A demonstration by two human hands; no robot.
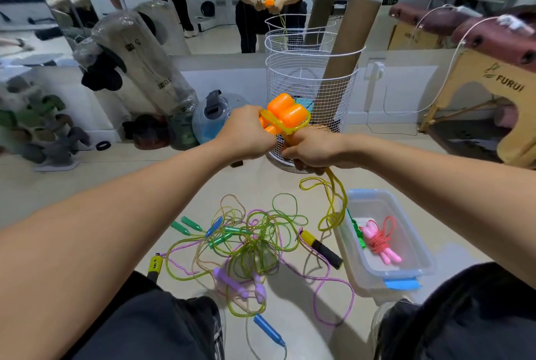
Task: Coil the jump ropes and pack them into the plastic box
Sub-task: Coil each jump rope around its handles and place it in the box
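The jump rope with orange handles (285, 111) is up in the middle of the frame, held out in front of me with both arms stretched forward and meeting there. My left arm comes in from the lower left, and my left hand (246, 136) is curled tight around the lower ends of the two fat handles, which stick up and to the right above my knuckles. My right arm comes in from the right edge, and my right hand (314, 149) is clenched on the yellow cord (333, 203) just below and right of the handles; one turn of cord loops over the handles, the rest hangs from my fist in loose loops toward the floor. Below that, right of centre, the plastic box (417, 246) sits on the floor with a coiled pink rope (380, 239) inside and something green beside it. Lower centre, a tangle of other ropes (255, 240) lies on the floor between my knees, with green, blue, purple and yellow-black handles scattered through it. Behind my hands stands a white wire basket (307, 81)
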